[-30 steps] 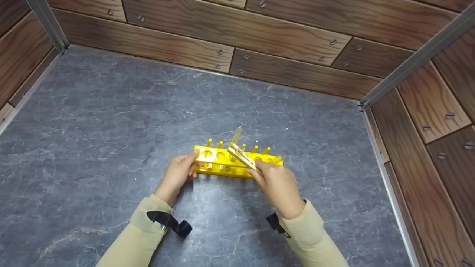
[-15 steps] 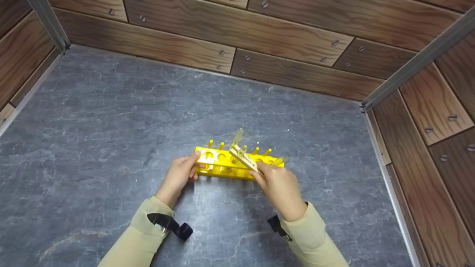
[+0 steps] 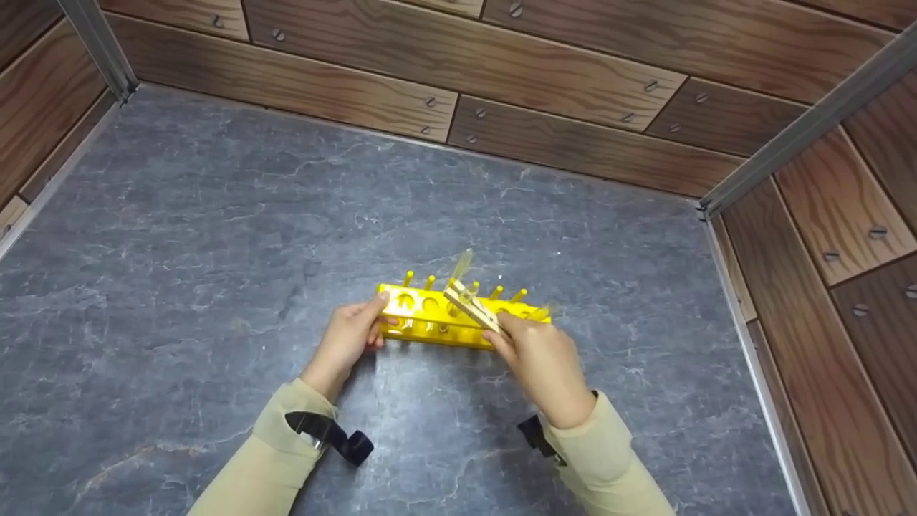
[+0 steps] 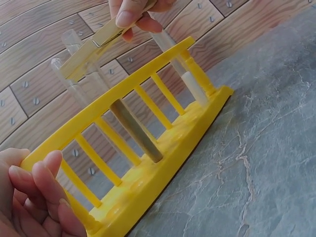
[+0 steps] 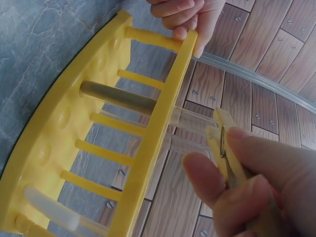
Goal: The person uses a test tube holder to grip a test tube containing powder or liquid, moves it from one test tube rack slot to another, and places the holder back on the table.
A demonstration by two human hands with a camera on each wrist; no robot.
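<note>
A yellow test tube rack (image 3: 418, 313) stands on the grey marbled surface. My left hand (image 3: 344, 337) grips the left end of its top rail between thumb and fingers. My right hand (image 3: 542, 365) pinches a wooden test tube clamp (image 4: 94, 52) above the rack's middle. The clamp's far end is at the upper part of a test tube holding murky brown contents (image 5: 118, 98), which stands in a rack hole. Close behind it, an empty-looking clear tube (image 3: 462, 265) rises over the back pegs. At the right end, another tube has white contents (image 4: 195, 89).
Wood-patterned panels (image 3: 344, 57) wall in the back and both sides, with metal strips (image 3: 809, 118) at the corners. The marbled surface (image 3: 215, 251) extends around the rack. Yellow pegs (image 3: 409, 278) stick up along the rack's back.
The head view has shifted slightly. Both hands, the rack and the clamp keep their positions relative to one another.
</note>
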